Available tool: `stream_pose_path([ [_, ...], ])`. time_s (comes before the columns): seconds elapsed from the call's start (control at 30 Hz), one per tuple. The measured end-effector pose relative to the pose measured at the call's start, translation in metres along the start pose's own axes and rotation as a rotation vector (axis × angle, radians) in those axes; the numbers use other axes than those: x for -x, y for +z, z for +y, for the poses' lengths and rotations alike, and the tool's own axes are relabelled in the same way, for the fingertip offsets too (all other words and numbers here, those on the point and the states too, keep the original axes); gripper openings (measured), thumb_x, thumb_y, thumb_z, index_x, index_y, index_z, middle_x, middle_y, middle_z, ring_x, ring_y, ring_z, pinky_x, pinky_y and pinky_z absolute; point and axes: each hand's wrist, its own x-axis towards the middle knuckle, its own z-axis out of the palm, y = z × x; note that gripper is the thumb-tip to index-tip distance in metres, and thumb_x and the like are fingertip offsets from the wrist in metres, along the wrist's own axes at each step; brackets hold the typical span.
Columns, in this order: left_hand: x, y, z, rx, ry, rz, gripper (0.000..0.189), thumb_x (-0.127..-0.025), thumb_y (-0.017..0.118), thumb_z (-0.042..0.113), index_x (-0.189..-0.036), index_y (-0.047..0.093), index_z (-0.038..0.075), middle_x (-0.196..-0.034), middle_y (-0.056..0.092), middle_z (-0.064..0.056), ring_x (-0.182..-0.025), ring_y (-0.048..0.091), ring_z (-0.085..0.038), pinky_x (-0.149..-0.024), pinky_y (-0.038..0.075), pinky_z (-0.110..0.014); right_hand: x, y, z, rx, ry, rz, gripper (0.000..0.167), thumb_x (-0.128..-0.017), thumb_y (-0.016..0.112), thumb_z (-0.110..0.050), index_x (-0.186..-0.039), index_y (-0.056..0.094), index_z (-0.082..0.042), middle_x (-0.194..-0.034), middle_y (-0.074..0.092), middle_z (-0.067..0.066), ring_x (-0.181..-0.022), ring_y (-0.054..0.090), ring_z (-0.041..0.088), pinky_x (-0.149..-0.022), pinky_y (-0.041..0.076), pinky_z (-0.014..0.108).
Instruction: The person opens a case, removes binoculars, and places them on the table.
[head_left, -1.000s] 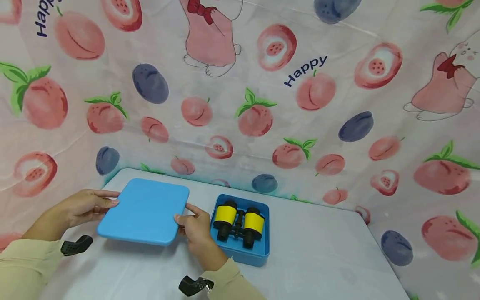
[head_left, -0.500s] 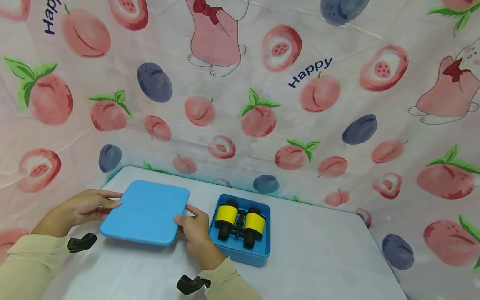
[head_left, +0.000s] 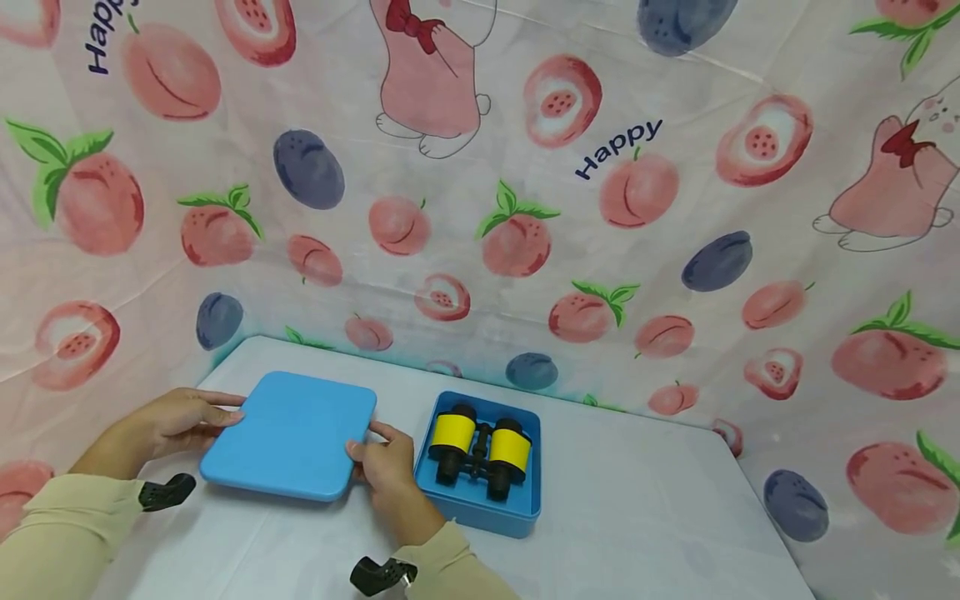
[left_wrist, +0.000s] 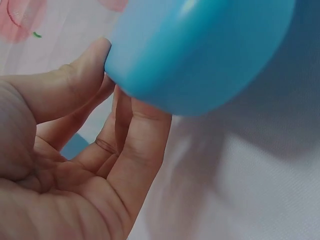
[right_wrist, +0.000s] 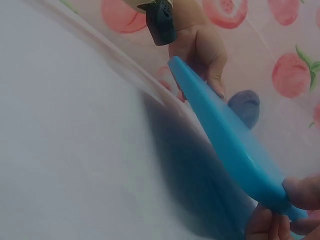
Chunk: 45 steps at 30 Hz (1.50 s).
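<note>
A flat blue lid (head_left: pixel 292 435) with rounded corners is held level between both hands, a little above the white table; its shadow shows beneath it in the right wrist view. The left hand (head_left: pixel 176 423) pinches its left edge, thumb (left_wrist: pixel 75 82) on top and fingers below. At the opposite edge the right hand (head_left: pixel 390 471) pinches it the same way. Just right of that hand stands an open blue box (head_left: pixel 487 518). Inside the box lie yellow and black binoculars (head_left: pixel 480 450).
The white table (head_left: pixel 637 500) runs up to a cloth backdrop (head_left: pixel 465 208) printed with peaches and rabbits. Small black devices (head_left: pixel 167 492) are worn at both wrists. The box stands close by the right forearm.
Both hands have lowered the lid slightly toward the table. The grip on it looks the same. The box and binoculars have stayed in place, while the head view has shifted a little.
</note>
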Motion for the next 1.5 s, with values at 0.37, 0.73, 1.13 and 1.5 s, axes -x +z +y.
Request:
stream_pose_path([
  [0.37,-0.001,0.003,-0.003,-0.103,0.002,0.041,0.053,-0.099,0.072,0.015,-0.145,0.055,-0.005,-0.094,0.072,0.005,-0.085,0.062,-0.014,-0.075,0.061,-0.025,-0.001,0.0,0.004,0.076,0.022,0.004,0.046,-0.091,0.079,-0.008,-0.135,0.067,-0.01,-0.094,0.061,0.008,-0.068,0.063,0.015,-0.061,0.057,0.023],
  [0.73,-0.007,0.011,-0.001,-0.124,-0.028,0.059,0.061,-0.099,0.071,0.015,-0.151,0.047,-0.007,-0.096,0.07,0.001,-0.087,0.061,-0.015,-0.077,0.062,-0.026,-0.002,-0.005,0.005,0.108,0.032,-0.003,0.048,-0.092,0.078,-0.009,-0.138,0.065,-0.01,-0.095,0.061,0.007,-0.068,0.063,0.016,-0.065,0.059,0.025],
  [1.13,-0.005,0.013,-0.005,-0.174,-0.001,0.07,0.064,-0.099,0.07,0.014,-0.151,0.042,-0.012,-0.101,0.074,-0.001,-0.089,0.066,-0.014,-0.081,0.064,-0.029,-0.001,-0.002,0.005,0.137,0.014,-0.007,0.048,-0.093,0.077,-0.009,-0.138,0.064,-0.005,-0.092,0.063,0.007,-0.061,0.061,0.014,-0.058,0.056,0.022],
  [1.5,-0.005,0.018,-0.012,-0.251,0.016,0.161,0.057,-0.098,0.07,0.013,-0.144,0.051,-0.014,-0.101,0.075,-0.002,-0.084,0.066,-0.013,-0.077,0.064,-0.03,-0.001,0.001,0.007,0.188,-0.028,0.002,0.04,-0.093,0.075,-0.005,-0.132,0.067,-0.001,-0.081,0.06,0.006,-0.052,0.056,0.01,-0.052,0.052,0.016],
])
